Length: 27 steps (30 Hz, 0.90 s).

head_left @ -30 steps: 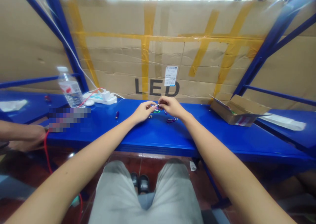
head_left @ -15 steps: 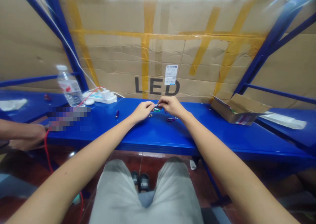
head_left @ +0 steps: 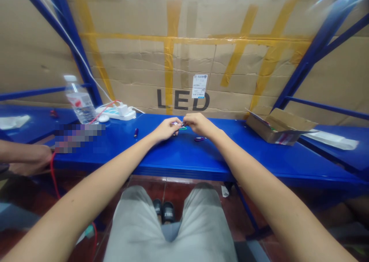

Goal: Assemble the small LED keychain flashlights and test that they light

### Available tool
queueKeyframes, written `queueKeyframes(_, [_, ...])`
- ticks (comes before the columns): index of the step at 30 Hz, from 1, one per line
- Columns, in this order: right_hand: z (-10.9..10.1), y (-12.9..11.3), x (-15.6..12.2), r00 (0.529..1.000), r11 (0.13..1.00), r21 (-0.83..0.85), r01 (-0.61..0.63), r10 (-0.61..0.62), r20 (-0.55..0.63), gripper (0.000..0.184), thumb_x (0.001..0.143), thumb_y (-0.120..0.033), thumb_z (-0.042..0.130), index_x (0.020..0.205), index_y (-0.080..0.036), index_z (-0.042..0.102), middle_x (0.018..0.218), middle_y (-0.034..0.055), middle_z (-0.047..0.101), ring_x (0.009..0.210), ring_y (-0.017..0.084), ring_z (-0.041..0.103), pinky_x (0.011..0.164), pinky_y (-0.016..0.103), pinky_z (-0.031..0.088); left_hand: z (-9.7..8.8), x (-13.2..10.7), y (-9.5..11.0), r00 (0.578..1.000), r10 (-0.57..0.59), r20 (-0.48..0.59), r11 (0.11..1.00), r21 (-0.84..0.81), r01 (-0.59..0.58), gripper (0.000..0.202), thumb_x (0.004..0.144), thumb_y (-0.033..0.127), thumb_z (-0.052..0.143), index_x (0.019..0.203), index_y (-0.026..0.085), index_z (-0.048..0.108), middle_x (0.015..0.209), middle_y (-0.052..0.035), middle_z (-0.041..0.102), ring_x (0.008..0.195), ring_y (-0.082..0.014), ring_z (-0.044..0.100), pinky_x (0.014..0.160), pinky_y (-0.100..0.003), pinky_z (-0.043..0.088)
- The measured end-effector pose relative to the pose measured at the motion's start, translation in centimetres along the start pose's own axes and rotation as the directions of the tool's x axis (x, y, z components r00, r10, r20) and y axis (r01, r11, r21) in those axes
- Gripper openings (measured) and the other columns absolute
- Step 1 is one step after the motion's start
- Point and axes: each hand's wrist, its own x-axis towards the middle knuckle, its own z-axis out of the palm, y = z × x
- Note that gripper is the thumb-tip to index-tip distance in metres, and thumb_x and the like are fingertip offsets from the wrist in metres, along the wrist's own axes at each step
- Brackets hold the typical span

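Observation:
My left hand [head_left: 167, 129] is closed, its thumb and fingers pinching a small purple-and-silver carabiner [head_left: 174, 123]. Fingertips of my right hand [head_left: 198, 123] meet it from the other side, pinched on a tiny piece too small to name. Below the fingertips a green carabiner [head_left: 183, 128] lies on the blue table [head_left: 178, 154]. Another purple carabiner [head_left: 199, 139] rests just under my right hand. Farther left, by itself, lies a dark purple piece [head_left: 136, 132]. Small brass-coloured bits beneath my left hand are mostly hidden.
A water bottle [head_left: 81, 102] and a white power strip [head_left: 121, 112] stand at the back left. An open cardboard box [head_left: 281, 129] sits on the right. Behind is a large taped carton [head_left: 138, 73]. Another person's hand [head_left: 37, 158] is at the far left.
The purple-and-silver carabiner now shows between my left fingers, where the hand looked closed over a small piece before. My right hand has shifted slightly left, its fingers more curled.

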Motion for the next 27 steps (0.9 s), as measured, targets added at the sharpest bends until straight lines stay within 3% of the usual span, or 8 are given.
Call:
queueKeyframes(3, [-0.1, -0.2, 0.0, 1.000, 1.000, -0.023, 0.018, -0.017, 0.025, 0.026, 0.082, -0.004, 0.043, 0.078, -0.016, 0.065, 0.079, 0.0072, 0.062, 0.074, 0.017, 0.052, 0.070, 0.026, 0.037, 0.1, 0.0, 0.2, 0.993, -0.106, 0.053, 0.986, -0.122, 0.112, 0.046, 0.076, 0.060, 0.072, 0.073, 0.019, 0.051, 0.049, 0.0061, 0.041, 0.041, -0.0072, 0.037, 0.042, -0.021, 0.024])
queueKeyframes(5, [-0.1, -0.4, 0.1, 1.000, 1.000, -0.010, 0.011, -0.011, 0.021, 0.025, 0.083, -0.005, 0.044, 0.079, -0.016, 0.065, 0.080, 0.0075, 0.064, 0.075, 0.017, 0.053, 0.071, 0.026, 0.037, 0.0, 0.1, 0.2, 0.991, -0.122, 0.062, 0.982, -0.140, 0.129, 0.048, 0.075, 0.062, 0.072, 0.070, 0.019, 0.050, 0.049, 0.0063, 0.038, 0.041, -0.0068, 0.034, 0.042, -0.022, 0.023])
queueKeyframes(11, [-0.1, -1.0, -0.1, 0.985, 0.971, 0.173, -0.167, 0.171, -0.007, 0.015, 0.082, -0.012, 0.052, 0.077, -0.015, 0.067, 0.073, 0.0037, 0.067, 0.070, 0.015, 0.055, 0.067, 0.024, 0.038, -0.1, -0.1, 0.2, 0.989, 0.144, -0.033, 0.978, 0.158, -0.137, 0.036, 0.077, 0.049, 0.072, 0.079, 0.016, 0.060, 0.064, -0.0003, 0.059, 0.058, -0.0133, 0.055, 0.058, -0.026, 0.043])
queueKeyframes(15, [-0.1, -1.1, -0.1, 0.966, 0.945, 0.207, -0.253, 0.260, -0.006, 0.013, 0.079, -0.014, 0.055, 0.073, -0.015, 0.066, 0.067, 0.0022, 0.065, 0.067, 0.015, 0.054, 0.064, 0.025, 0.036, 0.2, -0.4, 0.5, 0.966, 0.256, -0.043, 0.927, 0.293, -0.233, 0.022, 0.084, 0.038, 0.063, 0.080, 0.016, 0.060, 0.072, -0.0004, 0.062, 0.062, -0.0132, 0.057, 0.063, -0.026, 0.044])
queueKeyframes(21, [-0.3, -1.2, 0.1, 0.996, 0.995, 0.036, -0.093, 0.093, -0.001, 0.019, 0.082, -0.009, 0.048, 0.075, -0.016, 0.064, 0.077, 0.0067, 0.068, 0.073, 0.016, 0.056, 0.068, 0.026, 0.036, 0.1, 0.1, 0.3, 0.985, 0.170, -0.017, 0.979, 0.115, -0.167, 0.035, 0.083, 0.048, 0.062, 0.070, 0.017, 0.054, 0.056, 0.0019, 0.051, 0.051, -0.0121, 0.048, 0.055, -0.026, 0.042])
queueKeyframes(24, [-0.3, -1.4, 0.1, 0.994, 0.993, 0.026, -0.112, 0.112, -0.005, 0.018, 0.081, -0.008, 0.049, 0.075, -0.016, 0.063, 0.079, 0.0078, 0.069, 0.074, 0.017, 0.057, 0.068, 0.026, 0.036, 0.0, 0.2, 0.2, 0.988, 0.155, -0.011, 0.981, 0.119, -0.152, 0.038, 0.081, 0.053, 0.065, 0.072, 0.017, 0.055, 0.057, 0.0014, 0.053, 0.052, -0.0124, 0.049, 0.054, -0.026, 0.041])
queueKeyframes(27, [0.0, -1.4, 0.0, 0.977, 0.965, 0.156, -0.209, 0.213, -0.009, 0.013, 0.080, -0.011, 0.053, 0.073, -0.016, 0.062, 0.072, 0.0052, 0.067, 0.070, 0.016, 0.057, 0.066, 0.026, 0.037, 0.1, -0.3, 0.6, 0.973, 0.228, -0.040, 0.943, 0.259, -0.211, 0.031, 0.082, 0.046, 0.067, 0.077, 0.016, 0.058, 0.067, -0.0004, 0.060, 0.060, -0.0135, 0.053, 0.059, -0.026, 0.041])
